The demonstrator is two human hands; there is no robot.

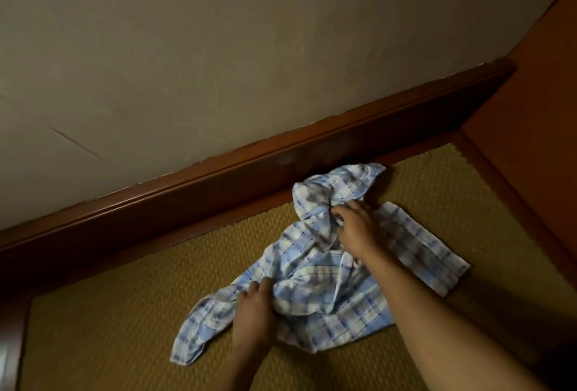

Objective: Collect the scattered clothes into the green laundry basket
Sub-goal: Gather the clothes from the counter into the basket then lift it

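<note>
A blue and white plaid shirt (pixel 315 284) lies crumpled on a woven yellow-brown mat (pixel 125 312), close to the wall. My right hand (pixel 356 228) is on the upper part of the shirt, its fingers bunching the cloth near the collar. My left hand (pixel 254 306) grips the fabric at the shirt's lower left, next to a sleeve that trails toward the front left. Both forearms reach in from the bottom of the view. The green laundry basket is not in view.
A dark brown wooden baseboard (pixel 218 184) runs diagonally behind the shirt under a beige wall (pixel 218 47). A reddish-brown wooden panel (pixel 530 128) borders the mat on the right. A wooden frame edge (pixel 12 344) shows at the far left.
</note>
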